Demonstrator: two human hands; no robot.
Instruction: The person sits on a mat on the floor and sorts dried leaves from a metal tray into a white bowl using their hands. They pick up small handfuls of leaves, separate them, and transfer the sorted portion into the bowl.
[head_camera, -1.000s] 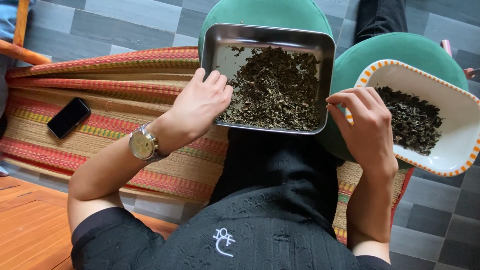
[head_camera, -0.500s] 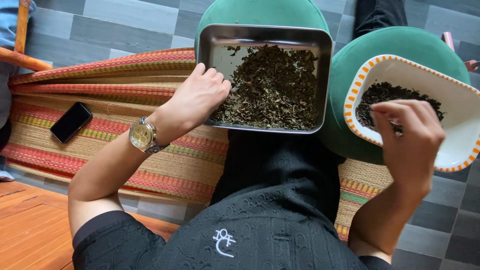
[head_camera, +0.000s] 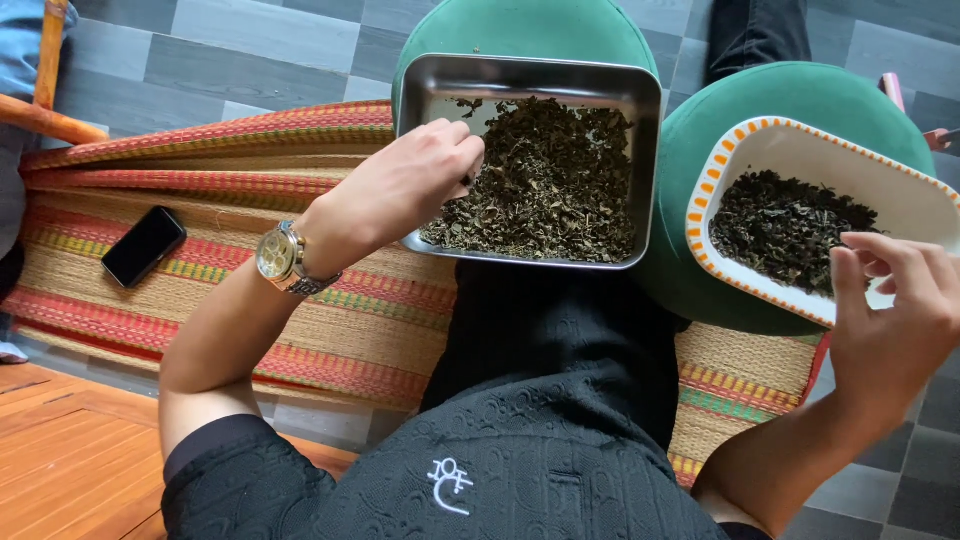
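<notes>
Your left hand (head_camera: 400, 190) rests on the near-left rim of the rectangular steel tray (head_camera: 530, 80) of dried dark leaves (head_camera: 545, 180), fingers pressed together over the leaves. Your right hand (head_camera: 890, 310) hovers beside the white oval dish with orange-dashed rim (head_camera: 720, 170), fingers loosely curled, pinching nothing visible.

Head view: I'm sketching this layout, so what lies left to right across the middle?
Phone → watch → left hand → metal tray of dried leaves → white dish → right hand.
</notes>
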